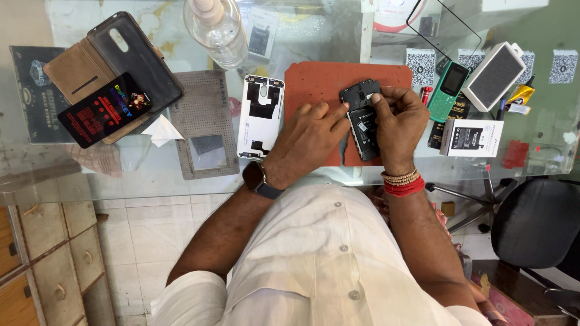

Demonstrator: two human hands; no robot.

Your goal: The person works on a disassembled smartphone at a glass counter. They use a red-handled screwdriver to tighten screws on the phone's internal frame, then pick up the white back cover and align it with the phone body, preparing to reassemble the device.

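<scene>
both hands on an opened phone at the glass counter

the left hand lies flat-knuckled on the red-brown mat, its forefinger stretched out so the tip presses the left edge of the opened phone; it grasps nothing, only touches; the right hand curls over the phone's right side, thumb and fingertips pinched at the upper part near the camera end, gripping the phone body; whether a small part sits between those fingertips cannot be told; the phone lies back-up on the mat with its dark battery showing, roughly upright in the view, at the mat's right half; a dark watch sits on the left wrist, beads and red thread on the right.

just left of the mat lies a white back cover, inner face up; beyond it a grey perforated pad; a clear spray bottle lies above them; far left, a brown wallet case holds a black phone, with a dark packet resting on it; right of the hands, a green keypad phone, a small white box and a white-edged box with dark foam sit near one another on the glass counter.
</scene>
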